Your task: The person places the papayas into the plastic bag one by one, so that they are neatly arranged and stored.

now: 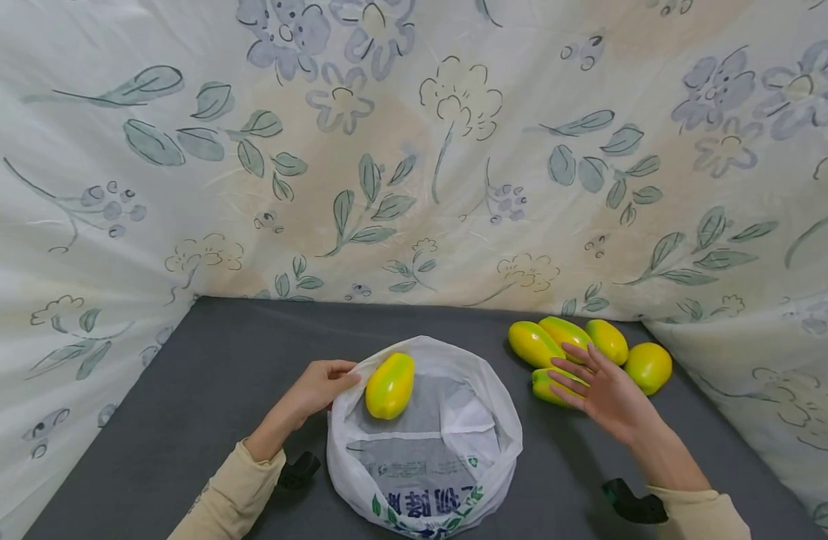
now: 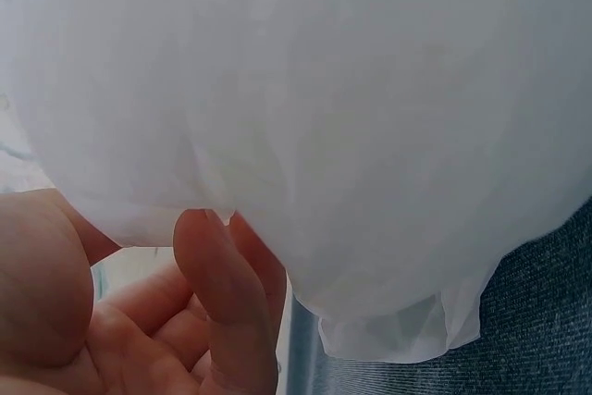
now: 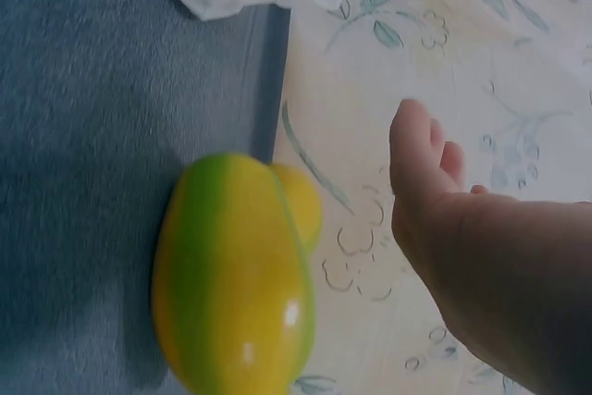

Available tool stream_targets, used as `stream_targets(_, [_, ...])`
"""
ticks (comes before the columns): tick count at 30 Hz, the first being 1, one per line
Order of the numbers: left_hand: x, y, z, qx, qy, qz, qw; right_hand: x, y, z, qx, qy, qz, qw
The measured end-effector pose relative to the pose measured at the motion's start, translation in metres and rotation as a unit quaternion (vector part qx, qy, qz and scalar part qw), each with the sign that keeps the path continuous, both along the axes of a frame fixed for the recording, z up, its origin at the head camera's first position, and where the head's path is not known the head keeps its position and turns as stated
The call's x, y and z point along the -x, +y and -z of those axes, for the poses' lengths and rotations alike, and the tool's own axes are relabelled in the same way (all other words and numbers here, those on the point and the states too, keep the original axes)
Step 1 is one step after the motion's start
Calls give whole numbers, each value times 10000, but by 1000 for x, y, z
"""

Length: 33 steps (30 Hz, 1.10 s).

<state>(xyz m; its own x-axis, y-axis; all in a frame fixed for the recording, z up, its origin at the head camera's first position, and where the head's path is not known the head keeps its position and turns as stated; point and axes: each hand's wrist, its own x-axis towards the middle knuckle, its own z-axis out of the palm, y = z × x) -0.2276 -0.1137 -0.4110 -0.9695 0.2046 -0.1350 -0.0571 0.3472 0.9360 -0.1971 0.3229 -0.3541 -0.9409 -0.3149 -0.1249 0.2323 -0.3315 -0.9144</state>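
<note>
A white plastic bag (image 1: 505, 442) stands with its mouth wide apart and printed characters and green leaves inside. My left hand (image 1: 319, 391) pinches the left side of its rim; in the left wrist view, thumb and fingers (image 2: 227, 293) hold the thin film. A yellow-green papaya (image 1: 390, 386) shows at the far left of the bag's mouth, overlapping the rim. To the right, my right hand (image 1: 613, 394) is raised with its fingers spread and holds nothing. Several more papayas (image 1: 534, 345) lie behind it, partly hidden by the fingers. A large papaya (image 3: 231, 275) appears below the hand in the right wrist view.
A dark grey cloth (image 1: 252, 337) covers the table. Floral fabric (image 1: 414, 187) rises behind it and along both sides. A black strap piece (image 1: 633, 502) sits by the right wrist, another black piece (image 1: 299, 471) by the left.
</note>
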Motion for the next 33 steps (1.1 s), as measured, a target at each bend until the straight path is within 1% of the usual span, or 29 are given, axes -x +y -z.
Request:
stream_targets(3, [0, 0, 0, -6, -3, 10, 10000, -1, 8, 1, 131, -33, 56, 9999])
stream_targets(9, [1, 1, 0, 6, -4, 24, 10000, -4, 24, 4, 726, -114, -82, 9973])
stream_targets(12, [2, 1, 1, 25, -2, -4, 10000, -6, 31, 7, 847, -188, -75, 9962])
stream_targets(15, [3, 2, 2, 22, -22, -80, 10000, -7, 36, 9, 812, -249, 32, 9964])
stream_targets(20, [3, 2, 3, 24, -37, -90, 10000, -9, 43, 12, 718, -277, 201, 9968])
stream_targets(26, [0, 1, 2, 30, -8, -40, 10000, -11, 51, 13, 788, -366, 350, 9956])
stream_targets(33, [1, 0, 1, 20, 18, 14, 10000, -15, 62, 17, 534, -577, 654, 9948])
